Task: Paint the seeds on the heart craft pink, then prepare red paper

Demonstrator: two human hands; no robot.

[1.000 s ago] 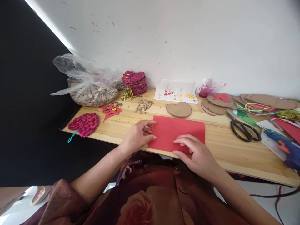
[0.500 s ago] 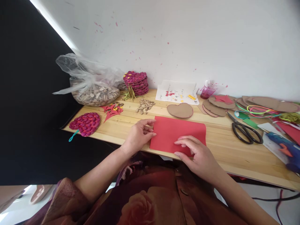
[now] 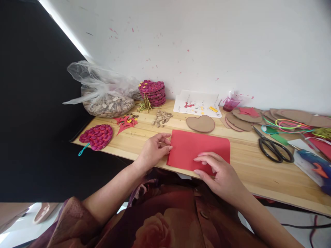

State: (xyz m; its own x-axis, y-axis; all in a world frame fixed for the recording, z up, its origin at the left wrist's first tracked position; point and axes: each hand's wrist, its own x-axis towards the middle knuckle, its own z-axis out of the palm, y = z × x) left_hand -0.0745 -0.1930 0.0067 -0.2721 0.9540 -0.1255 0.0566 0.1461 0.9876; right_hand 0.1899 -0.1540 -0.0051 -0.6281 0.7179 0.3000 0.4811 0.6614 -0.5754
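Note:
A folded sheet of red paper [image 3: 190, 144] lies at the table's front edge in front of me. My left hand [image 3: 154, 150] is at its left edge, fingers bent, with a gap between thumb and fingertips; whether the tips press on the paper I cannot tell. Over the lower right of the sheet rests my right hand [image 3: 219, 172], its thumb apart from the fingers and near the front edge. Just behind the paper is a heart-shaped piece of cardboard [image 3: 200, 124] with a dark red outline.
Black scissors [image 3: 275, 148] and a blue glue gun [image 3: 312, 162] lie to the right, near cords and stacked cardboard hearts [image 3: 241, 120]. Leftward are a decorated heart [image 3: 99, 137], red paper scraps [image 3: 126, 127], shells [image 3: 162, 118], a plastic bag [image 3: 107, 103] and stacked magenta hearts [image 3: 152, 93].
The camera view has turned slightly, so the table and its things appear a little farther right and lower. Both hands keep nearly the same pose at the red paper.

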